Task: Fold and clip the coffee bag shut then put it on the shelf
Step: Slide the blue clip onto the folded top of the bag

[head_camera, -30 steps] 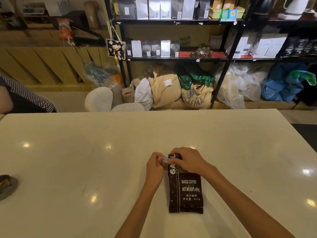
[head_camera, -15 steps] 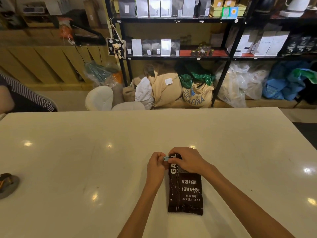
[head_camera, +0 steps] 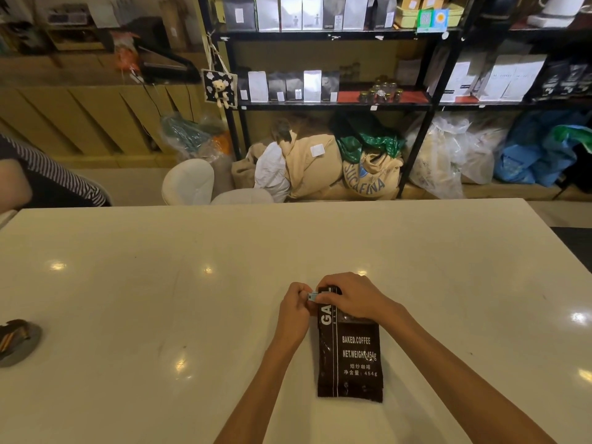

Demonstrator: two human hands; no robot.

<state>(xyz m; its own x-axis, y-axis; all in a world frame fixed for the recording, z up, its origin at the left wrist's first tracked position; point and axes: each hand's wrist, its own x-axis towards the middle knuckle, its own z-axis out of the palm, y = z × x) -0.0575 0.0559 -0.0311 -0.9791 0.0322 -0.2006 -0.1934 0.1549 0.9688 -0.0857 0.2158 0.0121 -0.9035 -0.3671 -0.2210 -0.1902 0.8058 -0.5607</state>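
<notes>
A dark brown coffee bag (head_camera: 350,360) with white lettering lies flat on the white table (head_camera: 160,299), its folded top end pointing away from me. My right hand (head_camera: 350,298) presses down on the folded top of the bag. My left hand (head_camera: 296,310) pinches a small light-blue clip (head_camera: 312,296) at the left end of the fold. How far the clip sits on the fold is hidden by my fingers. A black metal shelf (head_camera: 336,105) with rows of bags stands beyond the table.
A person in a striped sleeve (head_camera: 48,177) sits at the table's far left. A dark round object (head_camera: 16,341) lies at the left edge. Sacks (head_camera: 320,165) and plastic bags fill the floor under the shelf; white chairs (head_camera: 189,184) stand behind the table.
Both hands stay at the bag's folded top with the clip between them; my view has tilted slightly. The bag has not moved.
</notes>
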